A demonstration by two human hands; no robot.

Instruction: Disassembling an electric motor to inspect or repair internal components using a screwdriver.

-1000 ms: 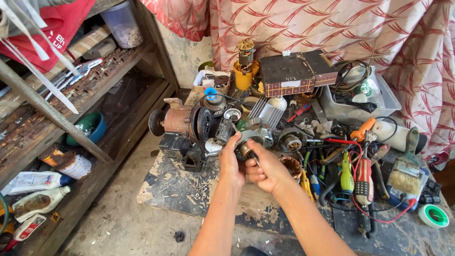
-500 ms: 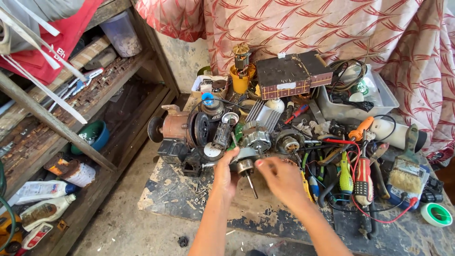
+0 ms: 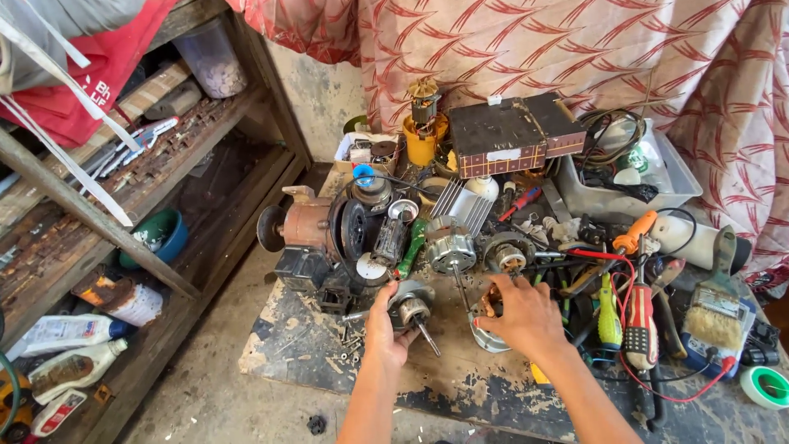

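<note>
My left hand (image 3: 385,325) grips a small grey motor part (image 3: 412,306) with a thin shaft sticking out toward me, held just above the dirty workboard (image 3: 444,380). My right hand (image 3: 523,316) lies to its right with fingers spread, fingertips on a round metal cover (image 3: 485,333) and small parts beside it. Behind both hands stand a silver motor with a long shaft (image 3: 451,248) and a round bearing housing (image 3: 507,252).
A large rusty brown motor (image 3: 316,230) sits at the left of the pile. Screwdrivers, red pliers (image 3: 639,316) and a paintbrush (image 3: 717,308) lie at the right. A wooden shelf (image 3: 99,222) with bottles stands left. A patterned curtain hangs behind.
My hands have separated: the left keeps the motor part and has lowered it toward me, while the right has let go and moved right onto the round cover.
</note>
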